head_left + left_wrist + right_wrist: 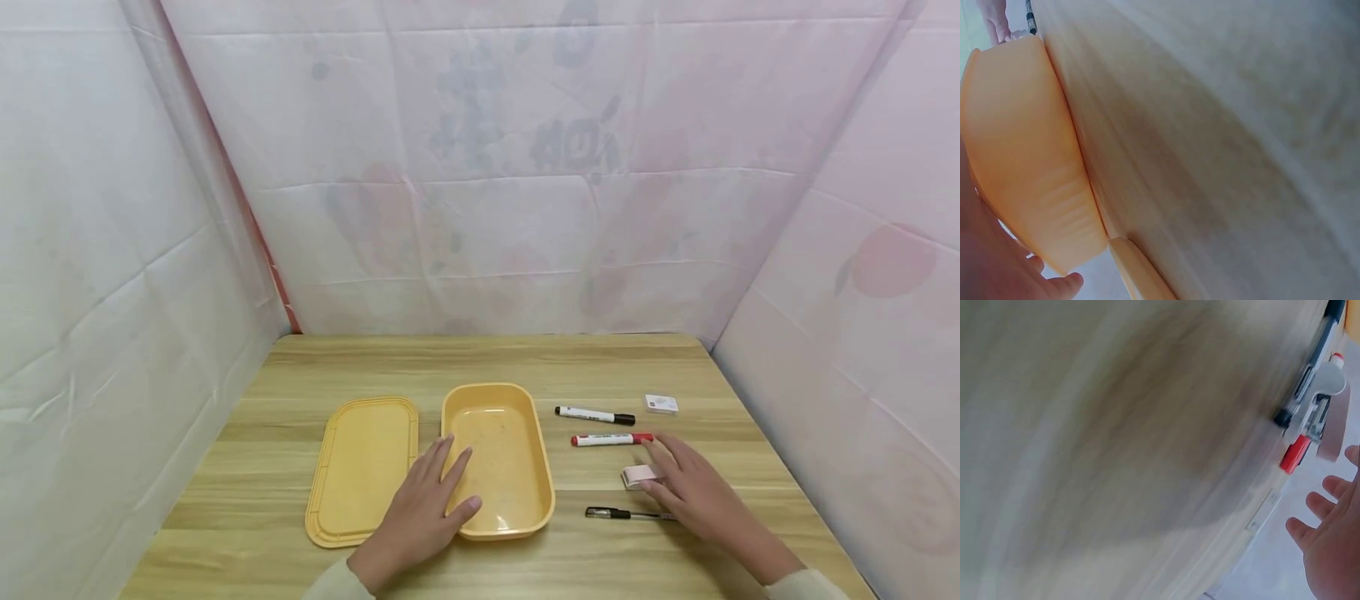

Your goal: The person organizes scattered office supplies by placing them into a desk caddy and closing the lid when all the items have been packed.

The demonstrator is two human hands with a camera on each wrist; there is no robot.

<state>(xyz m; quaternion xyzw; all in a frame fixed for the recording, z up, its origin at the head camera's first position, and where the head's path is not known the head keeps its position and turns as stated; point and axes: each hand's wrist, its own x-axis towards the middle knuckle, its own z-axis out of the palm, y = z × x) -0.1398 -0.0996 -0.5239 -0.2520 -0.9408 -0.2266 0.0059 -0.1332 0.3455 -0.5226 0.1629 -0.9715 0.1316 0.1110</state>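
Observation:
My left hand (423, 504) is at the near left side of a yellow plastic box (546, 475), its straight fingers spread over the rim. In the left wrist view, its fingers lie along the upper edge of the box wall (1029, 137). Over on the right, my right hand (701, 492) hovers with loosely spread fingers around a small pink stapler (637, 476). The right wrist view shows the stapler (1333, 419) with metal parts, apart from the fingertips (1300, 528). Beyond it lies a red marker (609, 439); on the near side is a black-capped pen (609, 513).
A flat yellow lid (363, 471) lies left of the box. Farther back are a black marker (596, 414) and a small white packet (661, 404). White printed sheets (480, 233) enclose the wooden table (480, 358) at the back and both sides.

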